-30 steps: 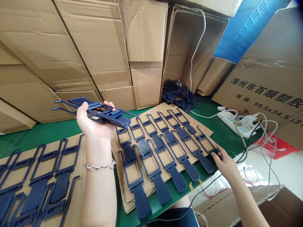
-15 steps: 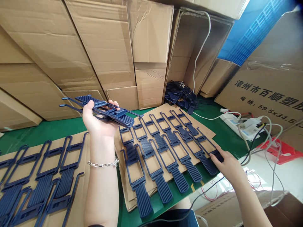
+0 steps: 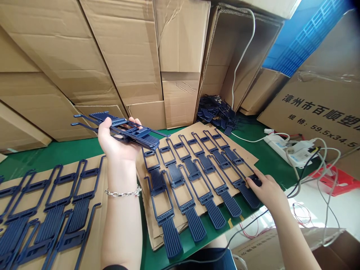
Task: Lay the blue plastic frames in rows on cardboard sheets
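My left hand [image 3: 118, 144], palm up, is closed round a small stack of dark blue ribbed plastic frames [image 3: 126, 131], held above the table. Near the table's right edge my right hand [image 3: 266, 187] grips another blue plastic frame [image 3: 254, 181], which lies at the right end of the near row; its fingertips partly hide it. Two overlapping rows of like frames [image 3: 215, 213] lie on a cardboard sheet [image 3: 156, 240] between the hands. More frames [image 3: 77, 215] rest on a second sheet [image 3: 98, 225] at the left.
Cardboard boxes [image 3: 126, 48] stand along the back. A tangled pile of blue parts [image 3: 216, 112] sits before an open box. At the right are a white power strip [image 3: 292, 152] with cables, a red tray [image 3: 334, 183] and a blue crate [image 3: 303, 41].
My right hand has moved slightly left and up, with the frame at its fingertips shifted the same way. The left hand's hold looks unchanged, and the view has shifted a little.
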`<state>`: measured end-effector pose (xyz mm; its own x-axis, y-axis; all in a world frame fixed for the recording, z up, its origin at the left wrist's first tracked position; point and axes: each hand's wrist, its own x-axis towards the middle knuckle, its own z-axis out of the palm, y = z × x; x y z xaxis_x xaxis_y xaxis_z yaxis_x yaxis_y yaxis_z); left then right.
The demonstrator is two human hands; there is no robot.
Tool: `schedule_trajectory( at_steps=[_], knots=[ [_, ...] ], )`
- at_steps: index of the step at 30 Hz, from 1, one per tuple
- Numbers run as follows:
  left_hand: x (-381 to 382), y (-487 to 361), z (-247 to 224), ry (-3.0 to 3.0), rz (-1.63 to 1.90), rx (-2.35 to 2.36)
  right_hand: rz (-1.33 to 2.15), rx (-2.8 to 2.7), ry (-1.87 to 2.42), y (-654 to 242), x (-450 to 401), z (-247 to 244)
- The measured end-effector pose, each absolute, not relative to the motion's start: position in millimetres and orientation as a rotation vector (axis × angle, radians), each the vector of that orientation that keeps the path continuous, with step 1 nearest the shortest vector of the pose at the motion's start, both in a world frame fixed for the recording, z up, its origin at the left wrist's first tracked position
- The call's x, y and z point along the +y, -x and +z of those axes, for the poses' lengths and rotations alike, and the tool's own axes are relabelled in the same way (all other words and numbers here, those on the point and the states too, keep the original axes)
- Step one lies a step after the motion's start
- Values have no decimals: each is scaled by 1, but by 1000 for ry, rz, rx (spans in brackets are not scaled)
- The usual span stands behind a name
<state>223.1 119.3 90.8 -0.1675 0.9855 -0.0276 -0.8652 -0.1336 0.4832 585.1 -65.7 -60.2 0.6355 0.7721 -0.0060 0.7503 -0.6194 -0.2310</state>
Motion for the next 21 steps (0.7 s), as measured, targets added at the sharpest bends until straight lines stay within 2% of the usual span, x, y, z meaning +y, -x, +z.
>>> schedule_trajectory(
  at_steps=[13,21],
  knots=[
    [123,-222,88,-303,1733,462,138,-1210,2674,-584,-61,-63],
    [126,-223,85,-382,1665,499,37,-1257,2549,-589,-62,-73]
  ],
)
